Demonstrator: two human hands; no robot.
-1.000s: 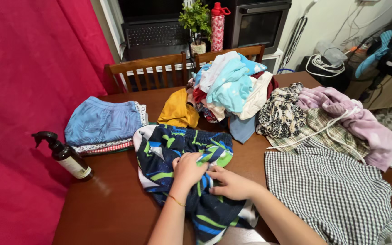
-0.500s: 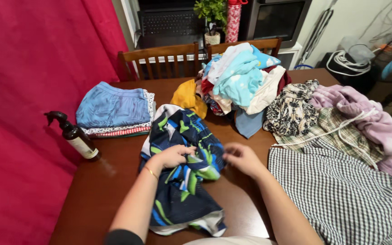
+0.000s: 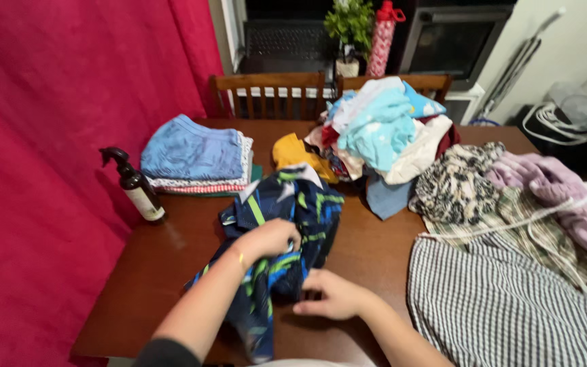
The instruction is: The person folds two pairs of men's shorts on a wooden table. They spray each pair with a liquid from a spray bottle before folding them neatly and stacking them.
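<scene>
I count two hands, my left (image 3: pixel 270 239) and my right (image 3: pixel 327 298), both on one patterned navy garment (image 3: pixel 287 231). One counter (image 3: pixel 164 272) carries one spray bottle (image 3: pixel 137 189) at left, one folded stack (image 3: pixel 195 158), and one unfolded heap (image 3: pixel 388 129) at upper centre. Two wooden chairs (image 3: pixel 270 92) stand behind, with one potted plant (image 3: pixel 349 30) and one red bottle (image 3: pixel 382 37).

A dark brown pump bottle (image 3: pixel 136 187) with a rectangular cream label (image 3: pixel 147 203) stands on the table's left edge (image 3: pixel 130 272), just beside the red curtain (image 3: pixel 49 136).
</scene>
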